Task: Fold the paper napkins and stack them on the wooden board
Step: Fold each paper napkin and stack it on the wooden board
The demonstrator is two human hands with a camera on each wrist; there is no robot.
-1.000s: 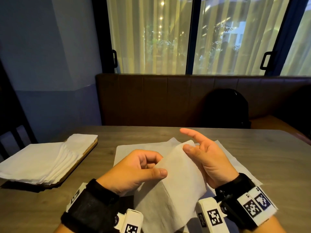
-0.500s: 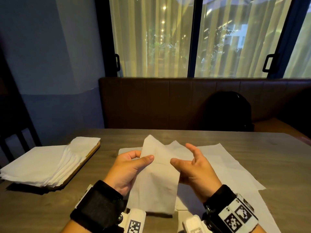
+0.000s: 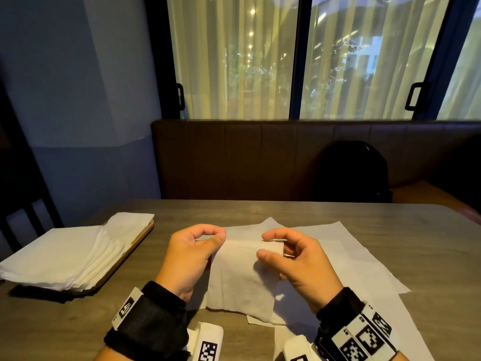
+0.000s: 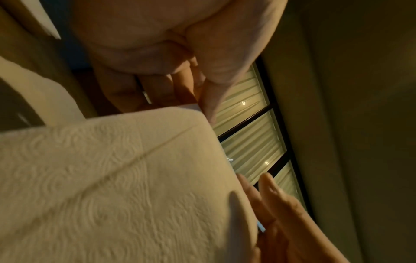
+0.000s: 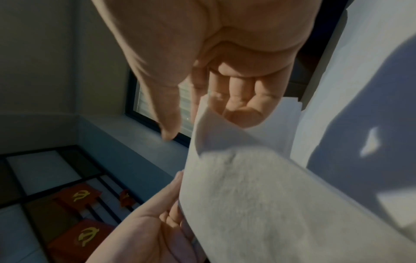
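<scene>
Napkin [image 3: 243,277], one, folded, is held above the bench [image 3: 390,230]: left hand [image 3: 191,256] pinches its left top corner, right hand [image 3: 294,259] pinches its right. One stack of folded napkins [image 3: 65,256] lies on one wooden board [image 3: 138,237]. Unfolded sheets [image 3: 351,256] lie beneath; count unclear.

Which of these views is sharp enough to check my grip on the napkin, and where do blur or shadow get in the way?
Head view: sharpest, dim warm light; left hand and right hand both grip the napkin.
Left wrist view: soft, motion-blurred, embossing still readable.
Right wrist view: near paper out of focus, hand shadow on the sheets behind.
</scene>
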